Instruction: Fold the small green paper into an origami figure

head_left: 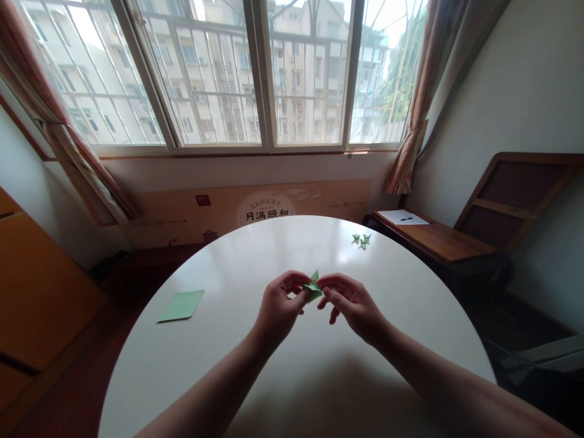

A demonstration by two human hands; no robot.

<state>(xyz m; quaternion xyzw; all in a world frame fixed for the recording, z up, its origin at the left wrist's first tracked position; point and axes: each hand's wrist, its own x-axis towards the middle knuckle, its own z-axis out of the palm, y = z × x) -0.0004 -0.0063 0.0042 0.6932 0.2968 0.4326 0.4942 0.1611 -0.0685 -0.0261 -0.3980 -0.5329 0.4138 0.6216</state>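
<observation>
A small green folded paper piece (pixel 312 288) with pointed tips is held up above the white round table (pixel 228 389). My left hand (pixel 283 301) pinches its left side between thumb and fingers. On its right side, the thumb and index finger of my right hand (pixel 350 301) close on the paper's edge, while the other fingers hang curled below. To the left lies a stack of square green paper sheets (pixel 181 306). Several small folded green paper figures (pixel 362 241) sit together near the table's far right edge.
Beyond the table stand a long printed cardboard panel (pixel 219 207) and a barred window. At the right, a wooden bench (pixel 440 240) carries a white paper sheet (pixel 401 217) with a dark pen on it. An orange-brown cabinet (pixel 36 286) is at the left.
</observation>
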